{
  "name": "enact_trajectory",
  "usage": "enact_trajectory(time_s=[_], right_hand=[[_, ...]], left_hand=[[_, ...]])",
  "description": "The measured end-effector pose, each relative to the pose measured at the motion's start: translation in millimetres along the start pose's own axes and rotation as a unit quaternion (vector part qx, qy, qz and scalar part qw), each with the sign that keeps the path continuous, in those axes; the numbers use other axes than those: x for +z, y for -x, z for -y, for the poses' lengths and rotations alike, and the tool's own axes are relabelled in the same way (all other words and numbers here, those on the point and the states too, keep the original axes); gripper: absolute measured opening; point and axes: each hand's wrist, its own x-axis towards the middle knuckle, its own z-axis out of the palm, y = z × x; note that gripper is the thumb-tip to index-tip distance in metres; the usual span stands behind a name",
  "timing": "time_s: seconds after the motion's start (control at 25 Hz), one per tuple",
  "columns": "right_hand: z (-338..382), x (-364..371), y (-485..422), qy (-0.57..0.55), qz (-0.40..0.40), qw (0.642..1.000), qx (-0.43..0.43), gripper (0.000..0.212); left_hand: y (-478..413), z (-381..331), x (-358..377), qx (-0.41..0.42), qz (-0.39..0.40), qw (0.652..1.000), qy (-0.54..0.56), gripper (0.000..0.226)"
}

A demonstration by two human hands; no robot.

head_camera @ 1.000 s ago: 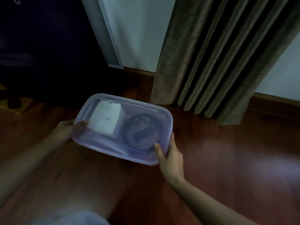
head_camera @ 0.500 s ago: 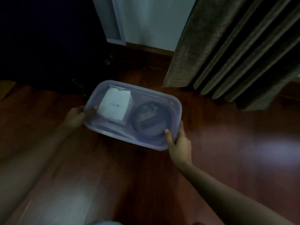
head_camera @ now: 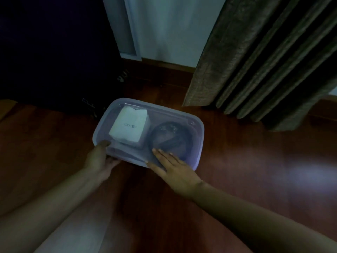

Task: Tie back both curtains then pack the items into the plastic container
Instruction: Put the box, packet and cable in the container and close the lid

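Grips the plastic container's [head_camera: 199, 136] near left corner with the left hand [head_camera: 99, 161], thumb on top; lays the right hand [head_camera: 175, 168] flat on the lid [head_camera: 164, 114], fingers straight, holding nothing. Shows a white box [head_camera: 128, 127] and dark round item [head_camera: 169, 137] inside, on or just above the wooden floor [head_camera: 255, 161] (cannot tell which). Beyond, at right, a hanging curtain [head_camera: 255, 61]

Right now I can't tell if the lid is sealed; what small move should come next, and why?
Probably press down with the right hand: it lies flat on the lid, while the left hand grips the plastic container at its near-left corner.
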Motion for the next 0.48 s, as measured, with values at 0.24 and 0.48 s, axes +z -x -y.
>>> enact_trajectory(time_s=[0.24,0.48], right_hand=[[-37.2,-34.1,-44.3,0.033,0.025,0.997,0.061,0.07],[-79.9,-56.2,-80.8,0.072,0.053,0.991,0.105,0.077]], left_hand=[[-28.7,-32.0,44.5,0.031,-0.009,0.999,-0.011,0.037],[-72.8,-51.8,86.7,0.037,-0.004,0.999,0.012,0.039]])
